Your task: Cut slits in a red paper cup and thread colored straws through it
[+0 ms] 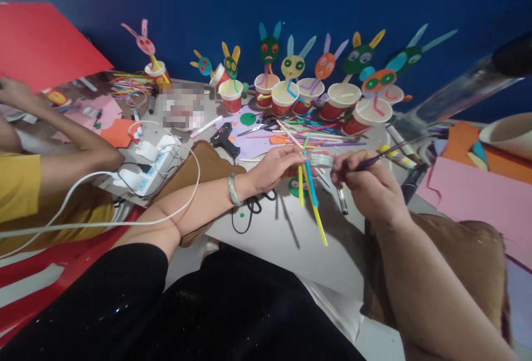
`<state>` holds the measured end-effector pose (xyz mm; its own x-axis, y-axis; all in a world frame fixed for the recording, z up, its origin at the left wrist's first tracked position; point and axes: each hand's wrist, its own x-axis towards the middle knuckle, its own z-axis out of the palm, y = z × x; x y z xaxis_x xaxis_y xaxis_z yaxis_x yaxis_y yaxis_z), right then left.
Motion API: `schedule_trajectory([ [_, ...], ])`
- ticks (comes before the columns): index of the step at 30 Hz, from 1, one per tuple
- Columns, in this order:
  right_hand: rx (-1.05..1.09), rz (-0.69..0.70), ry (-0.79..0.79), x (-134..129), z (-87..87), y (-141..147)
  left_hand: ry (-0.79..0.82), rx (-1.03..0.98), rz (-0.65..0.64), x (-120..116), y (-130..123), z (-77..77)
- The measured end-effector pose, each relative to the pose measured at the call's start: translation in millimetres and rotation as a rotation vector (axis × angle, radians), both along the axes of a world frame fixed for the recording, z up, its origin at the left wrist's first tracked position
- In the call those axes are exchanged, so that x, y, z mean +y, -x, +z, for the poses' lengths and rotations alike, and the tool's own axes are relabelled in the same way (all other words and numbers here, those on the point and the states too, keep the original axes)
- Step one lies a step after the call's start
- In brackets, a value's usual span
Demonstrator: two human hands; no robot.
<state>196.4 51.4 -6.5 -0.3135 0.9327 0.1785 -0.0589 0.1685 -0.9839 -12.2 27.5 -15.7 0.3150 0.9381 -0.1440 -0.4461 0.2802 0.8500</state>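
My left hand [276, 168], with a pale bangle at its wrist, pinches several straws together near their tops. The bundle has long yellow straws [318, 222], a blue straw [311, 183] and a bit of green at the top. A roll of clear tape [321, 160] is between my hands, against the fingertips of my closed right hand [369, 186]. A slim dark purple tool [380, 156] also sticks out of the right hand; its kind is unclear. Below the straws lies a green paper disc with eyes [297, 186].
Paper cups [285, 97] with rabbit-like paper figures line the back. Loose straws [307, 133] and a black glue gun [224, 139] lie before them. A white power strip [155, 164] and cable [195, 183] are left, near another person's arm [78, 139]. Pink paper [482, 200] lies right.
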Motion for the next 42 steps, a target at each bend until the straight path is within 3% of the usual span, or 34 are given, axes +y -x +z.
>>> schedule_trajectory([
  [4, -0.228, -0.151, -0.481, -3, -6.2, 2, -0.016, 0.033, -0.035, -2, -1, 1.8],
  [6, -0.279, -0.184, -0.569, -5, -7.0, 2, -0.025, 0.051, -0.078, -4, -1, 2.2],
  [15, -0.278, -0.195, -0.481, -5, 0.3, -1, -0.078, 0.037, -0.169, -8, -1, 4.5],
  [22, -0.139, -0.193, -0.239, -11, 6.5, 7, -0.097, 0.029, -0.199, -13, -1, 10.2],
  [27, -0.081, -0.19, -0.141, -10, 0.8, 10, -0.075, 0.047, -0.043, -3, 4, 9.8],
  [32, -0.322, -0.198, -0.217, -17, 6.6, 3, -0.092, 0.031, 0.155, 10, 16, 12.3],
  [37, -0.361, -0.01, -0.174, -24, 15.8, 4, -0.126, 0.014, 0.217, 10, 15, 14.9],
  [42, -0.338, 0.052, -0.106, -22, 19.5, 10, -0.185, 0.028, 0.231, 7, 11, 14.4],
])
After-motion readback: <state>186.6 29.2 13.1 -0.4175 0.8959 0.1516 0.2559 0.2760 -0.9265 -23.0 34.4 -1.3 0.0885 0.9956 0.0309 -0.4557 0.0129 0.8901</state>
